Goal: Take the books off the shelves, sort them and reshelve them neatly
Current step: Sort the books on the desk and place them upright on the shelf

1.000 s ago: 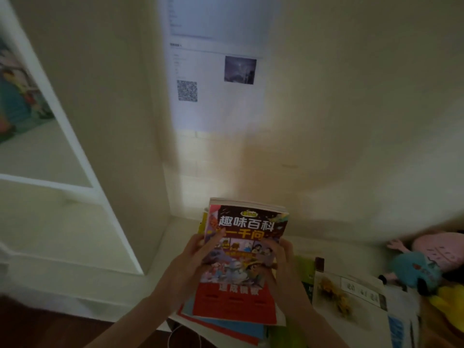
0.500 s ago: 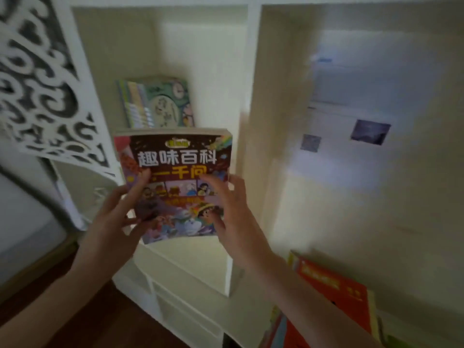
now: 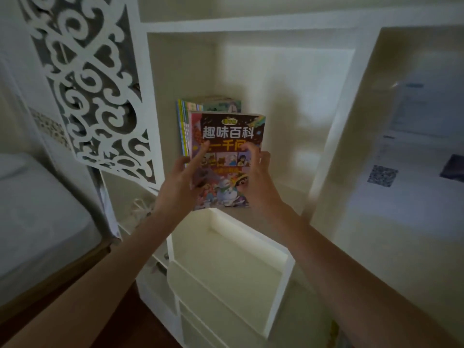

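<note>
A colourful comic-style book [image 3: 227, 136] with a dark cover and large white characters stands upright in the upper shelf compartment [image 3: 288, 96]. My left hand [image 3: 182, 183] grips its left edge, forefinger stretched across the cover. My right hand [image 3: 257, 179] holds its right edge, fingers curled over the front. Behind it, several thin books [image 3: 190, 106] lean against the compartment's left wall, mostly hidden.
A white fretwork panel [image 3: 90, 84] hangs to the left of the shelf. Below the compartment a white bin-like shelf [image 3: 283, 259] opens upward. A second compartment at right holds papers with a QR code [image 3: 383, 175]. A bed [image 3: 37, 222] lies at far left.
The book was lifted from a pile low on the right, carried up and left, and now stands inside the upper compartment against the thin books. My view swung with it.
</note>
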Tool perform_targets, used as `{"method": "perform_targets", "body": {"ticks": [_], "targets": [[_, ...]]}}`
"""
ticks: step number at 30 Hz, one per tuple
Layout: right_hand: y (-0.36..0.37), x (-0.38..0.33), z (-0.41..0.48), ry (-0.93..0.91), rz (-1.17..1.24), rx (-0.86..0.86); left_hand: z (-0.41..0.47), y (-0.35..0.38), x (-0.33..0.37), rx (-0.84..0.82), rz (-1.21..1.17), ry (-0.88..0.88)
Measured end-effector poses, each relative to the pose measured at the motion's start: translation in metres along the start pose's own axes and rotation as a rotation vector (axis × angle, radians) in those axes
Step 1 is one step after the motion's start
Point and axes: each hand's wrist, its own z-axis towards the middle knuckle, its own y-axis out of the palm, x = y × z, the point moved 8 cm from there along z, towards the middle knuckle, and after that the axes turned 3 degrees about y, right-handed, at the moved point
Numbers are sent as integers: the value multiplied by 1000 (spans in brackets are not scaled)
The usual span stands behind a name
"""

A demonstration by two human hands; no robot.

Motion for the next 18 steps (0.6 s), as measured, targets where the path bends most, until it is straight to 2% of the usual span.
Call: {"method": "perform_targets", "body": {"ticks": [5,9,18], "targets": [[12,22,34,57,35,23,23,24,-13,19,18,3],[29,43,32,159,15,26,37,46,-20,25,29,-72],[36,61,3,311,-11,-115,53,76,-7,28,212,-107]]}}
